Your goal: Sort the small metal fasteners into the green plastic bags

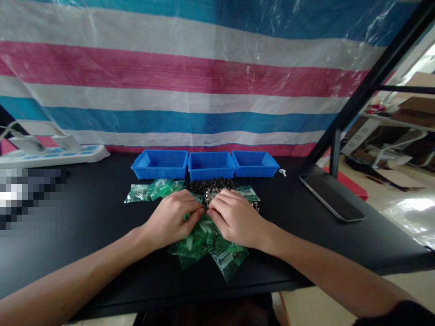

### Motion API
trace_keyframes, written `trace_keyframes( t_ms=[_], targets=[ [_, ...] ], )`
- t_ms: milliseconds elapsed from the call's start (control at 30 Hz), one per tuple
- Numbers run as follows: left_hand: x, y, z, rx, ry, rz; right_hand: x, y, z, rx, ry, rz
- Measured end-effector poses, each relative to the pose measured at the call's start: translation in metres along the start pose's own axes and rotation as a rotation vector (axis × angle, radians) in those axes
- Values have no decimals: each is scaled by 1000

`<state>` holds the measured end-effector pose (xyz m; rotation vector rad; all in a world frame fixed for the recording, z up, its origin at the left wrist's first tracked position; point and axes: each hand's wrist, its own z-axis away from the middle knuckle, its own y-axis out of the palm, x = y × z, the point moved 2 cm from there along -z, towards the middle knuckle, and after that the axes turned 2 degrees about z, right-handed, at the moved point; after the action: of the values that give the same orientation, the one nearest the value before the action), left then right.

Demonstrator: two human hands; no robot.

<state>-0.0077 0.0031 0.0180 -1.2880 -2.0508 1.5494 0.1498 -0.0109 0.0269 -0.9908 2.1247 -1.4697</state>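
My left hand (175, 215) and my right hand (238, 219) meet near the middle of the table, both closed in a pinch with fingertips almost touching. Between them they grip what looks like a small green plastic bag (205, 218); its pinched edge is mostly hidden by the fingers. Beneath my hands spreads a pile of green-tinted clear bags (192, 246) with small pale pieces inside. Just beyond lie a heap of dark screws (214, 183) and some shiny brass-coloured small parts (209, 194), partly covered by my right hand. More filled green bags (163, 188) lie to the left.
Three blue trays stand in a row at the back: left (163, 173), middle (211, 173) and right (256, 172). A white earbud (282, 172) and a phone (331, 198) lie on the right. A power strip (91, 155) with chargers sits back left. A black frame post (367, 86) rises at right.
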Motion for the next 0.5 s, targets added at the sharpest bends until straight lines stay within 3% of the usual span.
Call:
trace_keyframes(
  t_ms=[500],
  targets=[
    [-1,-1,-2,53,-67,92,-3,-1,0,-21,13,-45]
  ],
)
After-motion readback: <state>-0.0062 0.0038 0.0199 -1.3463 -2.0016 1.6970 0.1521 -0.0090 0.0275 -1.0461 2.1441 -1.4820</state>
